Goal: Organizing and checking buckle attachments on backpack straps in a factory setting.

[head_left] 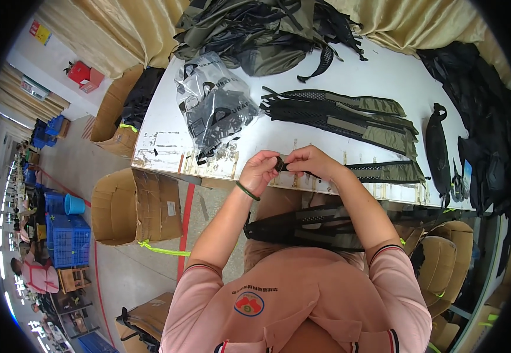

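Over the table's front edge, my left hand (259,170) pinches a small black plastic buckle (279,165). Close beside it, my right hand (311,162) has its fingers closed on a thin black strap at the buckle. This strap seems to lead to a black mesh and olive shoulder strap (390,172) lying along the front edge, partly behind my right forearm. Whether the strap is threaded through the buckle is too small to tell. Beyond my hands lies a stack of similar shoulder straps (349,115). More black mesh straps (302,228) rest across my lap.
A clear plastic bag (215,109) with black parts lies left on the white table (167,144). Olive and black backpack pieces (261,41) are heaped at the back. A black pouch (437,150) and hanging black fabric (482,106) stand right. Cardboard boxes (160,206) flank me.
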Motion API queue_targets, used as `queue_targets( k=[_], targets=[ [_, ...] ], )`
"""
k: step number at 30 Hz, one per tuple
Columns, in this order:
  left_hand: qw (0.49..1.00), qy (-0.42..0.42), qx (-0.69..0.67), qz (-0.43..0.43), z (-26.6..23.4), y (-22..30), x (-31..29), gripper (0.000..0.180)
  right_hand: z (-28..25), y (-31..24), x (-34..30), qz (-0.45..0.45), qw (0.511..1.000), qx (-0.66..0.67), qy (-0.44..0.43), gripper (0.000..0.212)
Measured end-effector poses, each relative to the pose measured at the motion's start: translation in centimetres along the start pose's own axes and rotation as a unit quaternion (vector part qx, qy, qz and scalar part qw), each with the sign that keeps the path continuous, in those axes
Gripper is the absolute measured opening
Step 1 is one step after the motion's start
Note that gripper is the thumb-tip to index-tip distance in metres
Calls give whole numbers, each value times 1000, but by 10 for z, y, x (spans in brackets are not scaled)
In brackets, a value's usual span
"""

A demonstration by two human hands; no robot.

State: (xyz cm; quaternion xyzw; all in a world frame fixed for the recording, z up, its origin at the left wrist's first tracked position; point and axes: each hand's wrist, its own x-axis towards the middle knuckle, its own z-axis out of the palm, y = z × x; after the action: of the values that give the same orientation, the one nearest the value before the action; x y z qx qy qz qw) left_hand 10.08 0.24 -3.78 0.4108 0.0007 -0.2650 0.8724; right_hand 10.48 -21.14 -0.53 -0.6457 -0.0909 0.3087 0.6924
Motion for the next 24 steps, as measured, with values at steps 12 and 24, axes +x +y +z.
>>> queue_targets(
  k=[12,24],
  targets=[
    [996,-8,-48,77,7,-20,6,10,20,-5,-12,-104,990,-61,78,14],
    [982,3,-176,62,30,-25,1,7,37,-7,-22,-172,967,-83,168,15]
  ],
)
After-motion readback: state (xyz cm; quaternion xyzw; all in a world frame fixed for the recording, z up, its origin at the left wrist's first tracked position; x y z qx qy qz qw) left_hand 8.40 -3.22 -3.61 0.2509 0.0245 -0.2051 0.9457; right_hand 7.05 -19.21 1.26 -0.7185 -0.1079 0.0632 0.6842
